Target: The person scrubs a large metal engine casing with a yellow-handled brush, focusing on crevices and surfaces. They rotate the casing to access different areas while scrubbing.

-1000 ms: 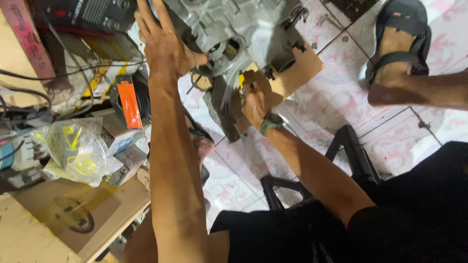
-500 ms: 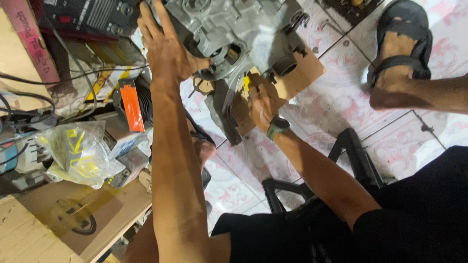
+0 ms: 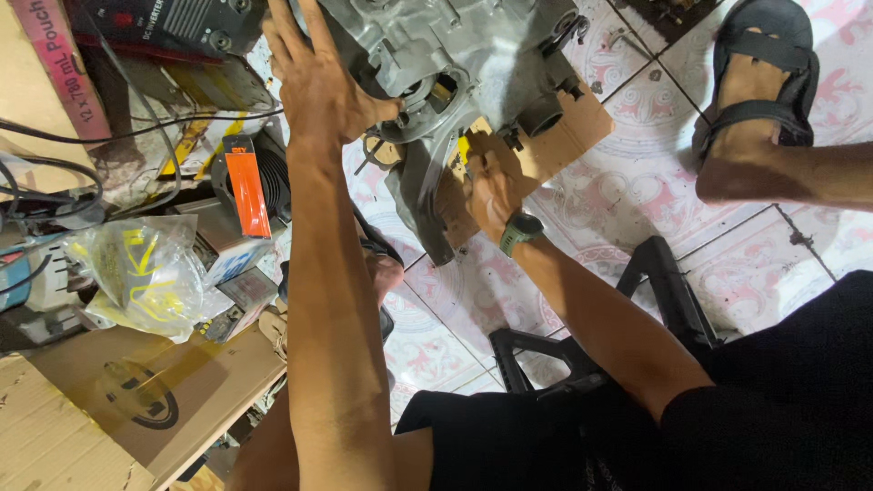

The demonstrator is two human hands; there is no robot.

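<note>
On the patterned tile floor (image 3: 637, 191), a grey metal engine casing (image 3: 464, 55) sits on a piece of brown cardboard (image 3: 568, 136) at the top of the view. My left hand (image 3: 318, 86) lies flat and open against the casing's left side, fingers spread, gripping nothing, thumb by its round opening. My right hand (image 3: 491, 186), a green wristwatch (image 3: 520, 232) on the wrist, is closed in a grip around a yellow-handled tool (image 3: 462, 150) held against the casing's lower edge; the tool's tip is hidden. To my left lie an orange-labelled part (image 3: 247, 191), a clear plastic bag with yellow markings (image 3: 145, 273) and a cardboard box (image 3: 118, 409). At upper right, my foot in a black sandal (image 3: 759, 82) rests on the tiles.
</note>
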